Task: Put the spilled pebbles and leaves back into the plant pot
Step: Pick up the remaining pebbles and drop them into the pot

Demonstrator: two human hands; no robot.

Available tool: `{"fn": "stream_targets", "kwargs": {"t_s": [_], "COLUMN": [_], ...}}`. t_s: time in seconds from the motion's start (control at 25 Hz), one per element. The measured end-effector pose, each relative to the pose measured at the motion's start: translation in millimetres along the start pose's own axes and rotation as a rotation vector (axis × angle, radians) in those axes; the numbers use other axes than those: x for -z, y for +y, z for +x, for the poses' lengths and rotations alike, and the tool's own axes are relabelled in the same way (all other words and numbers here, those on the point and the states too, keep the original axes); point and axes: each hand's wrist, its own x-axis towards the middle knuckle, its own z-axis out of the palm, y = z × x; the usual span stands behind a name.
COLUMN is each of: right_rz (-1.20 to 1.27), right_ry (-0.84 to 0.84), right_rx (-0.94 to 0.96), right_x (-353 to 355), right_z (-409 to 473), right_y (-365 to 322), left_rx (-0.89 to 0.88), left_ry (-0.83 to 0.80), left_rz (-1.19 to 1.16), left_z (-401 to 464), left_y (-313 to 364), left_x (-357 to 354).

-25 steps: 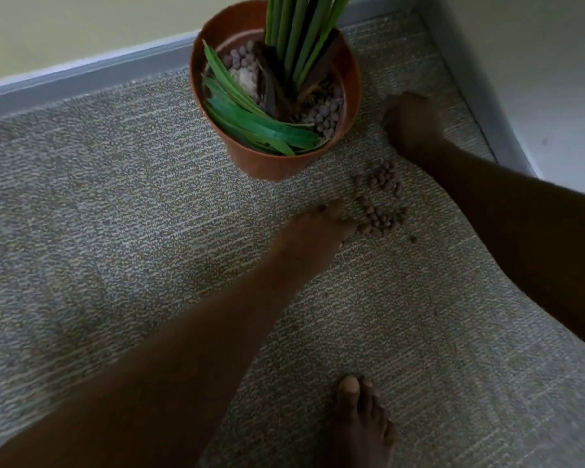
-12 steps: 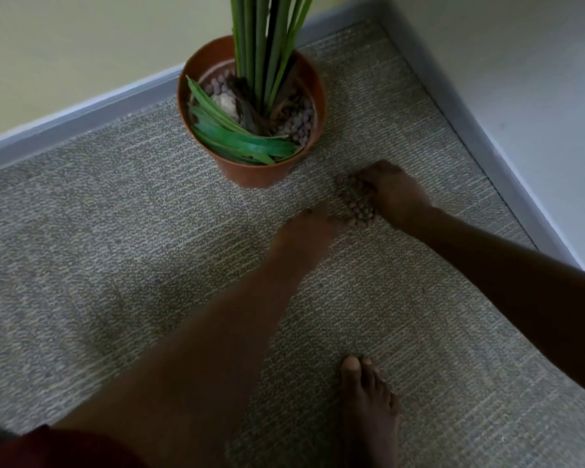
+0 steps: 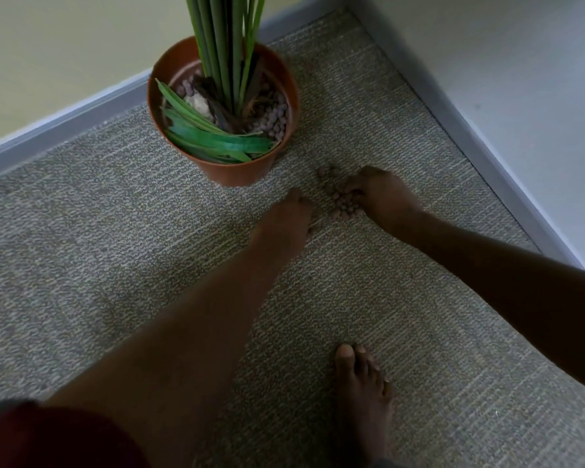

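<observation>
An orange plant pot [image 3: 240, 173] stands on the carpet near the wall, holding tall green stems, loose green leaves [image 3: 217, 140] and brown pebbles. A small heap of spilled pebbles [image 3: 340, 199] lies on the carpet just right of the pot's base. My right hand [image 3: 382, 197] rests on the carpet against the heap's right side, its fingers curled around the pebbles. My left hand [image 3: 284, 221] lies flat-edged on the carpet at the heap's left side, fingers fairly straight, holding nothing that I can see.
Grey skirting [image 3: 65, 126] runs along the yellow wall behind the pot and along the white wall [image 3: 487, 146] on the right, forming a corner. My bare foot [image 3: 362, 393] stands on the grey carpet [image 3: 81, 248] below the hands.
My right hand came in from beside the pot and swept the scattered pebbles leftward into one heap against my left hand. The view has pulled back slightly.
</observation>
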Motion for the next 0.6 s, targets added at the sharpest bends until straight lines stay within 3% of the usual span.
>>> {"fn": "stream_targets", "kwargs": {"t_s": [0.12,0.36,0.6], "right_rz": [0.112,0.19,0.432], "right_ry": [0.107,0.201,0.201], "right_rx": [-0.034,0.005,-0.058], "right_x": [1,15,45], "right_z": [0,-1,-6], "right_y": [-4,-9,-35], "left_rx": [0.075,0.103,-0.132], "left_ry": [0.064,-0.009,0.136], "left_rz": [-0.03,-0.031,0.14], "left_z": [-2,-4,-15], "left_y": [-5,-3,20], "left_x": [0,15,73]}}
